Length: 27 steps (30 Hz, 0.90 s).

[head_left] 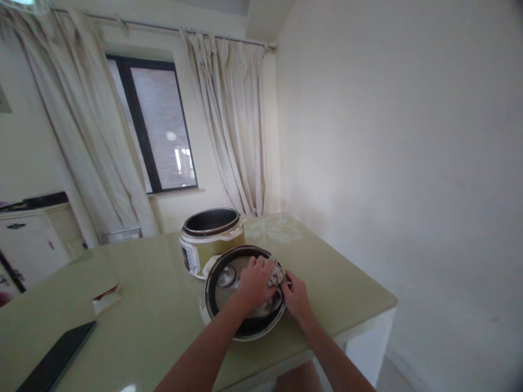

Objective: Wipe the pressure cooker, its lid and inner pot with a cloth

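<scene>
An electric pressure cooker lid [231,302] lies with its underside up near the front edge of the table, a round metal part showing at its left. On the right of that underside, my left hand [256,284] presses a crumpled, patterned cloth [277,274], its fingers bent over it. My right hand [297,295] is closed at the lid's right rim, beside the cloth; its fingertips are partly hidden. Just behind the lid stands the green and white cooker body [223,246], uncovered, with a dark pot inside and a control panel on its left side.
On the left of the green tabletop [151,305] lie a dark flat tablet-like object [59,356] and a small whitish packet [107,298]. A white wall [388,163] rises along the right. Behind the table are curtains [235,120] and a window [163,125].
</scene>
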### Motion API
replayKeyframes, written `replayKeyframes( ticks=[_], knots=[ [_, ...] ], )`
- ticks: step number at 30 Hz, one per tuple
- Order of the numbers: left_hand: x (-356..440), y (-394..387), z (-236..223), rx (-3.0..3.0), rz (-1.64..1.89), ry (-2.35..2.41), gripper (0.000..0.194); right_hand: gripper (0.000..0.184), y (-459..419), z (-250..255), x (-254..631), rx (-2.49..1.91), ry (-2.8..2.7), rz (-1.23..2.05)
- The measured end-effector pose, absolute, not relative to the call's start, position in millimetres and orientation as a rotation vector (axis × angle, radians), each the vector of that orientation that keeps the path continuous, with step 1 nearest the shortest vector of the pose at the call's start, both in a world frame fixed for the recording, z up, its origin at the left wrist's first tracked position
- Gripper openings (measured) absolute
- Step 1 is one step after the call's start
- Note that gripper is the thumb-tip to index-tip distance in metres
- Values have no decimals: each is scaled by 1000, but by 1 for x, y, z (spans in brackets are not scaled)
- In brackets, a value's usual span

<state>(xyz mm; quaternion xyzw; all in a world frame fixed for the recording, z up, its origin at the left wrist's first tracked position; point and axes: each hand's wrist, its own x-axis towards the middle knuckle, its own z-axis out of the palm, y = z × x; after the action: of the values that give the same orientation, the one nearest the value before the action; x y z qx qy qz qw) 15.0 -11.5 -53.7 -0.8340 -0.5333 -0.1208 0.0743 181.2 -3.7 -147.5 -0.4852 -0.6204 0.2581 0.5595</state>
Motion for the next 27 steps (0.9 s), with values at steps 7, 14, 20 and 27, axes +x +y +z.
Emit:
replayKeyframes(
  ticks=[7,14,20,27],
  knots=[
    [-5,-23,-51,-2805,-327,-1388,61,39,1,-145,184,-1139,-1316,685],
    [-47,-21,-25,-2649,-81,-1553,57,52,-2,-142,179,-1134,-1269,714],
    [-8,-5,-28,-2395,-204,-1690,60,49,-9,-138,179,-1118,-1389,592],
    [15,-6,-47,-2718,-342,-1445,45,46,-9,-136,186,-1160,-1404,603]
  ],
)
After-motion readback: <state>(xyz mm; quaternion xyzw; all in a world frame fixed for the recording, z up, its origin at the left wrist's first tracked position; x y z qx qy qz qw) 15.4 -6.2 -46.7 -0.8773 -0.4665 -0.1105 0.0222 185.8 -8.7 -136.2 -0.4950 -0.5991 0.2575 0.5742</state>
